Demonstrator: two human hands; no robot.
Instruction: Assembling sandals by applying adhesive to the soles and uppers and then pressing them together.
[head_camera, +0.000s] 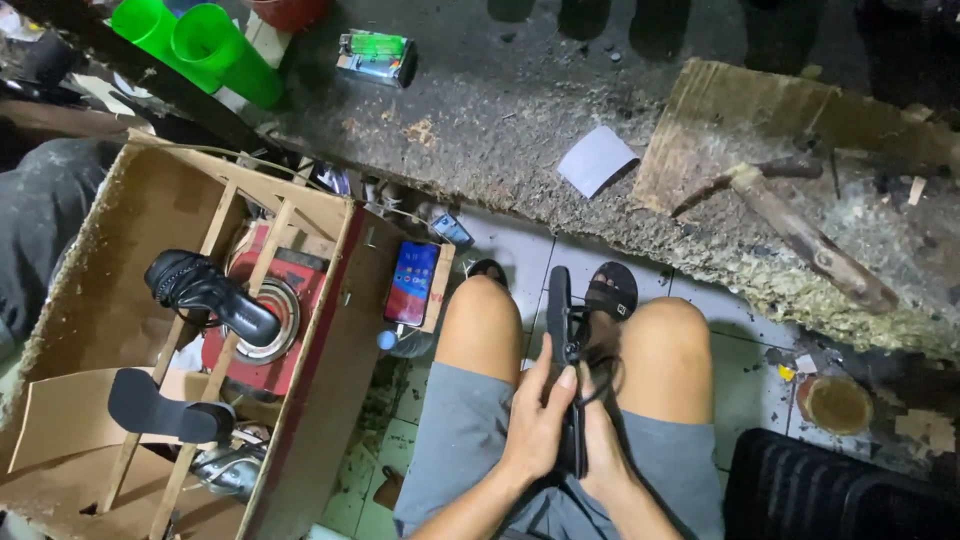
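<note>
Below, I see left hand (535, 420) and right hand (600, 445) both clamped on slim black strappy sandal (562, 330), held edge-up between bare knees (480, 320).

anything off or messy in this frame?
Yes. The workbench is thick with dust and crusted debris, its front edge ragged and crumbling. A black heeled sandal hangs on a slat inside the cardboard box. Both hands grip a black sandal.

Matt black leather-look strappy sandal (572, 345), rough brown cardboard box (110, 260) with raw wooden slats, glossy green plastic cups (205, 45), gritty grey table (520, 110).
</note>
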